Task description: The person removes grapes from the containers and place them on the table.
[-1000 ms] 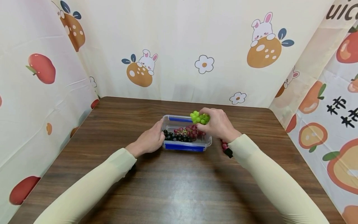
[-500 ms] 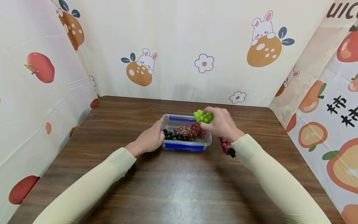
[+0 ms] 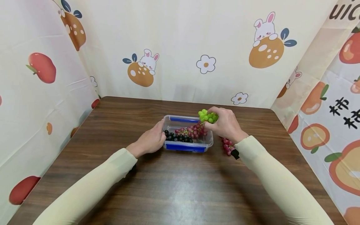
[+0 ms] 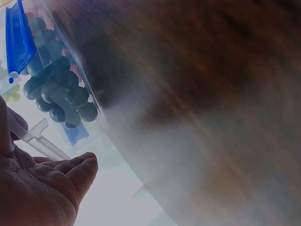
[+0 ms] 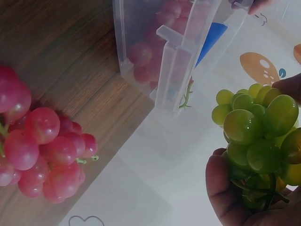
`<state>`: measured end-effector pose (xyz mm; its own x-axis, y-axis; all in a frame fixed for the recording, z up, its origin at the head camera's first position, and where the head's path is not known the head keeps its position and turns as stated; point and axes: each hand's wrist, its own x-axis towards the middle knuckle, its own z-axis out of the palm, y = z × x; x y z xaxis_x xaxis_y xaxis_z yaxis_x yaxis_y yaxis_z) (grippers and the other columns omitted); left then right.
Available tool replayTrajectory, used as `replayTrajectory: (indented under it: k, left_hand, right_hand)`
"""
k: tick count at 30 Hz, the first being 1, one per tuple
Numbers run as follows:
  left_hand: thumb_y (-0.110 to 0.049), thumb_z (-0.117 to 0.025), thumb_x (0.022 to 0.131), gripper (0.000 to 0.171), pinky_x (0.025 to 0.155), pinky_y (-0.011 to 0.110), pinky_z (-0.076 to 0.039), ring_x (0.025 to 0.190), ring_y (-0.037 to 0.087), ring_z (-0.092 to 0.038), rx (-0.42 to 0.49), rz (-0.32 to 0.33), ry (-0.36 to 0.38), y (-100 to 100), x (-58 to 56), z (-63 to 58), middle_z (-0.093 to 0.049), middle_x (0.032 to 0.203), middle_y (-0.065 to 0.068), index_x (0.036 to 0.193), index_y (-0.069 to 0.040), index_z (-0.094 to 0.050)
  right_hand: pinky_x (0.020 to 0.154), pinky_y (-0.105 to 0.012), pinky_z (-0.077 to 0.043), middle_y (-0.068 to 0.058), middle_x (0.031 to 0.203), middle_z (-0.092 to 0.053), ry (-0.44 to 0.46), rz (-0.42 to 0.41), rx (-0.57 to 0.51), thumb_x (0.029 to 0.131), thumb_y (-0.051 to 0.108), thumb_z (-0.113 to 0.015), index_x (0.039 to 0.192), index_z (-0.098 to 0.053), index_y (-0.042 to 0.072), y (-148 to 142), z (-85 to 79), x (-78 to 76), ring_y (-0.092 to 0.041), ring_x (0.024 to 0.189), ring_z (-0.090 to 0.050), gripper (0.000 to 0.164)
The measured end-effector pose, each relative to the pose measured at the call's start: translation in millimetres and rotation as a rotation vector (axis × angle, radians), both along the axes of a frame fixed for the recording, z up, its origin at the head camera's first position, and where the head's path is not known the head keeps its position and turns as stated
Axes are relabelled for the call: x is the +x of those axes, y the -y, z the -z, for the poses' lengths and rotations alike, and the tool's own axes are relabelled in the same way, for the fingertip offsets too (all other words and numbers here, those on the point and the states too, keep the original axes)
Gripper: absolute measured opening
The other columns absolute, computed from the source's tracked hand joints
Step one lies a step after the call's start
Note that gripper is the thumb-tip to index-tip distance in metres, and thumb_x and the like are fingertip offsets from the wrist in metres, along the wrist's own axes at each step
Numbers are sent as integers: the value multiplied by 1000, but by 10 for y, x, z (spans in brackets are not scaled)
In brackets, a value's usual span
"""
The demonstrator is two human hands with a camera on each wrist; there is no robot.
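My left hand (image 3: 149, 140) grips the left end of a clear plastic food container (image 3: 207, 144) with blue clips. Inside it lie a bunch of black grapes (image 3: 181, 138) at the front and a bunch of red grapes (image 3: 194, 132) to the right. My right hand (image 3: 226, 125) holds a bunch of green grapes (image 3: 206, 117) between thumb and fingers, raised over the container's right end. The right wrist view shows the green bunch's stem (image 5: 270, 188) down by the palm. Black grapes (image 4: 61, 89) show through the wall in the left wrist view.
Another bunch of red grapes (image 3: 227, 146) lies on the brown wooden table (image 3: 180, 184), right of the container and partly under my right wrist; the right wrist view shows it closer. Fruit-patterned curtains (image 3: 180, 53) enclose the table's back and sides.
My right hand has drifted right and slightly up with the green grapes, toward the container's right end. More of the loose red bunch shows. The left hand and container stay put.
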<state>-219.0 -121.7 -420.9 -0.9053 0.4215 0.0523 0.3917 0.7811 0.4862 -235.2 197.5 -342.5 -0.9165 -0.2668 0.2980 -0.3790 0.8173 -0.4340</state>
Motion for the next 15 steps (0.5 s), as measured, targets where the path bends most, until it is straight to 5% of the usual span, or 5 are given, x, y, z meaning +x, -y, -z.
replayTrajectory:
  k: [15]
  left_hand:
    - [-21,-37,105,67,111,49,-43,140,32,-46,3,16,-25,0,-15,11,-26,165,21,162,3,-12]
  right_hand:
    - [68,-41,-60,-12,107,-71,-16,43,8,84,24,-76,114,-72,13,-146,-10,-15,-26,83,-63,32]
